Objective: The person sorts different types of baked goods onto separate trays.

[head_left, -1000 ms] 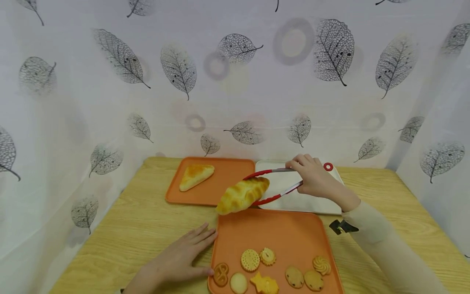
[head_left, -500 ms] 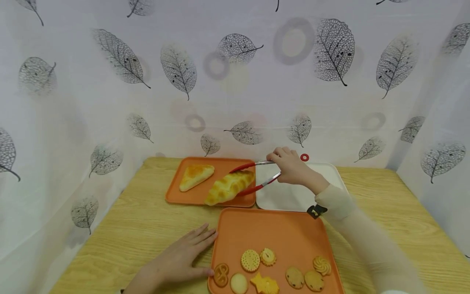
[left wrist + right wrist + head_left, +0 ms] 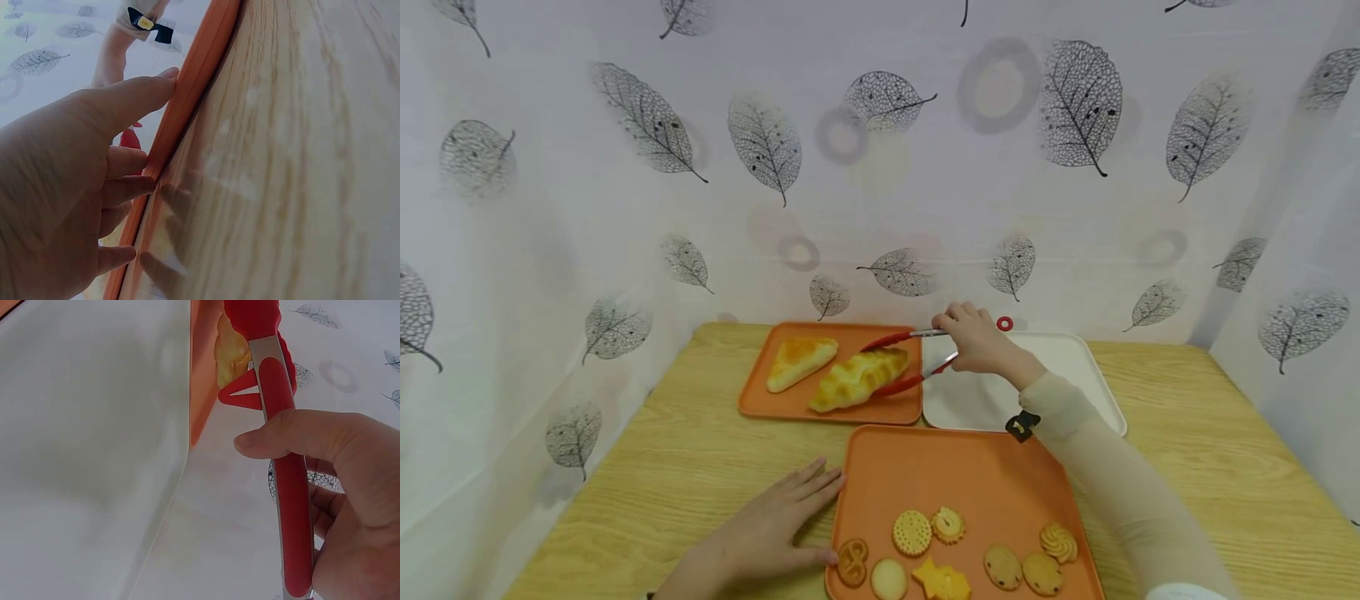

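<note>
My right hand (image 3: 981,343) grips a pair of red-and-metal tongs (image 3: 294,519), the thumb lying along one arm. The tongs' red tips lie either side of a long, golden, ridged bread (image 3: 857,381). That bread is over the back-left orange tray (image 3: 883,332), its near end close above the tray's front part. Beside it on this tray is a triangular bread (image 3: 800,363). My left hand (image 3: 775,521) lies with fingers extended, fingertips and thumb touching the left edge of the large orange tray (image 3: 955,467), as the left wrist view also shows.
Several cookies, among them a pretzel-shaped one (image 3: 852,562) and a round dotted one (image 3: 912,533), lie on the front half of the large tray. A white tray (image 3: 1063,358) stands at the back right, under my right forearm. A leaf-patterned curtain (image 3: 880,192) hangs behind the wooden table (image 3: 647,467).
My right hand has carried the bread in the tongs leftward, from above the junction of the trays to over the back-left orange tray, and lower. My left hand has stayed put.
</note>
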Available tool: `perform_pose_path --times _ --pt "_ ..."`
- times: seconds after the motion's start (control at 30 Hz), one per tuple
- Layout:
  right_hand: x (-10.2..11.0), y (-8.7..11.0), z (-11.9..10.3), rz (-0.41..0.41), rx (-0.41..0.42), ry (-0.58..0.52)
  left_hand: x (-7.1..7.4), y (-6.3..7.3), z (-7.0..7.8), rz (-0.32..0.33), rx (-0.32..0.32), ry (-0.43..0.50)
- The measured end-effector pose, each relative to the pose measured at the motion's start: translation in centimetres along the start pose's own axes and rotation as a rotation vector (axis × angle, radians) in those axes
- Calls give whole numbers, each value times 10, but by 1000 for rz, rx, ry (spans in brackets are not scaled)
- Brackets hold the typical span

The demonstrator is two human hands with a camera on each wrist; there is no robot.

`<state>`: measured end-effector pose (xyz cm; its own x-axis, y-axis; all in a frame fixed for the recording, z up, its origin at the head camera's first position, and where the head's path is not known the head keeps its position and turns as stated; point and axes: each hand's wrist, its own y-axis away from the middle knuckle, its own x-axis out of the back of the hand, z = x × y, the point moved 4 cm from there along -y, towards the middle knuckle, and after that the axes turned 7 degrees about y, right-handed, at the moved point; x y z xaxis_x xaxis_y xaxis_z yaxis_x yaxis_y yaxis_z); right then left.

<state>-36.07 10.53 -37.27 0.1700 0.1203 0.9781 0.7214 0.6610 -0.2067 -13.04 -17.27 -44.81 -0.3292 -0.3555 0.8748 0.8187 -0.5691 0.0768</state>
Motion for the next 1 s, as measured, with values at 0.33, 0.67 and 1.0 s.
perform_pose_path --times 0.33,0.67,1.0 --pt "-12 -5 4 -87 -43 12 -1 1 -1 -6 2 2" --pt "-13 -2 10 -126 -76 -29 -2 1 0 -4 7 8" --pt "6 13 17 -22 -72 -48 -2 0 -1 0 1 6"
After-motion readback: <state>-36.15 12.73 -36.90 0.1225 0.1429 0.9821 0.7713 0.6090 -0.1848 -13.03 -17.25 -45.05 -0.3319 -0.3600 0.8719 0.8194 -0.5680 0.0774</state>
